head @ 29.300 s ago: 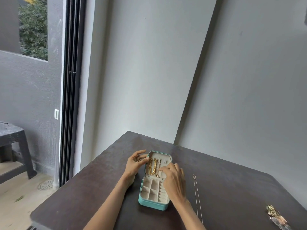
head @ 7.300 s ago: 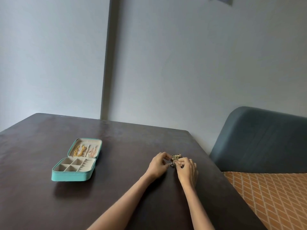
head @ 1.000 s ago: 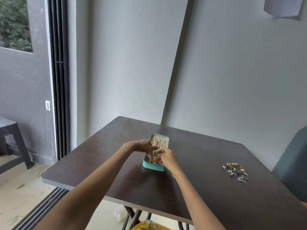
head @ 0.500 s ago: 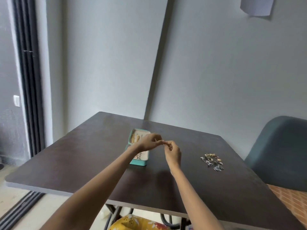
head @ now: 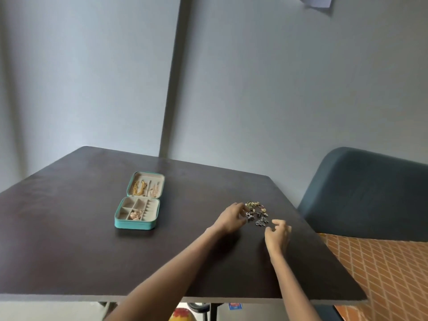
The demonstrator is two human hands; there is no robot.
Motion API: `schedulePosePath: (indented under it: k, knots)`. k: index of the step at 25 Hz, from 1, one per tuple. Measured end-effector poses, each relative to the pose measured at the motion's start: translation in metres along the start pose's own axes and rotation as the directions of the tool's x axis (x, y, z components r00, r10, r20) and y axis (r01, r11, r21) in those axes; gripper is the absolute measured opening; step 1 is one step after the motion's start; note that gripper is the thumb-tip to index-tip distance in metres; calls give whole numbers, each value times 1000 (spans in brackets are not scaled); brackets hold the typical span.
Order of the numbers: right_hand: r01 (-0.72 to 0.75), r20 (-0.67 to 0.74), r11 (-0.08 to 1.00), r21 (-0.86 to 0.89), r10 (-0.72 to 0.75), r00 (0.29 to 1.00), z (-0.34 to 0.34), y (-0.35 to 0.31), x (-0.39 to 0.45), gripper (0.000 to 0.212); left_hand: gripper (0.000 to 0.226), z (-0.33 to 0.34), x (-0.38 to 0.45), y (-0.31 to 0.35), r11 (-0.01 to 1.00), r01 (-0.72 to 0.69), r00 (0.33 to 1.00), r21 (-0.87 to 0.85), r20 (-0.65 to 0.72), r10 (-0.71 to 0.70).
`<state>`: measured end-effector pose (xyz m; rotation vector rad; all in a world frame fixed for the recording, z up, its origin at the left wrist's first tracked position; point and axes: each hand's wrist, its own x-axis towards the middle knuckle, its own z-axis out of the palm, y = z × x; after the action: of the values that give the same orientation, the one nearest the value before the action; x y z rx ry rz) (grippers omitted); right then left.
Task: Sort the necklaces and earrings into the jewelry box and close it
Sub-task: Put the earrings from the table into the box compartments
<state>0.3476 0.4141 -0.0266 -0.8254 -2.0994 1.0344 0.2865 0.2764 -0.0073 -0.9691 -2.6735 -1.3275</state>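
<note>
dark brown table (head: 69,239), viewed from above and in front. teal jewelry box (head: 138,224) lying open on the left-centre of the tabletop, lid (head: 146,174) folded flat toward the far wall. inside the lid: gold necklaces (head: 138,187), plus thinner chains just to their right. in the base: cream dividers forming several compartments; one small rose-gold piece (head: 135,214) resting in a near compartment, exact type too small to tell.

loose pile of earrings (head: 257,212) on the tabletop, well apart from the box, toward the right edge. gold-toned pieces at the far side of the pile, darker silver-toned pieces at the near side.

left hand (head: 230,217) at the left edge of the pile, fingers curled down, tips touching or just beside the nearest dark pieces; whether anything is actually pinched cannot be told. right hand (head: 277,234) just near-right of the pile, fingers loosely curled, thumb and forefinger apart, holding nothing visible, not touching the pile.

beyond the right table edge: dark blue chair back (head: 370,195) above an orange patterned cushion (head: 382,269). grey wall (head: 254,77) behind, with the corner of a sheet of paper (head: 317,2) at the top edge.
</note>
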Motion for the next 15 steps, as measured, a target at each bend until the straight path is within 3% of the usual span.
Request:
schedulePosePath:
  k: [6,11,15]
  knots:
    - [144,192,988,-50,-132,972,7,11,26,31,36,31,23,-10,993,78,996,84,-41,-75]
    - [253,268,962,-98,-219,938,15,14,32,26,23,32,37,-12,980,74,996,187,-70,-62]
    - [237,317,971,-29,-216,924,16,14,31,24,13,29,39,-15,991,127,983,37,-138,-121]
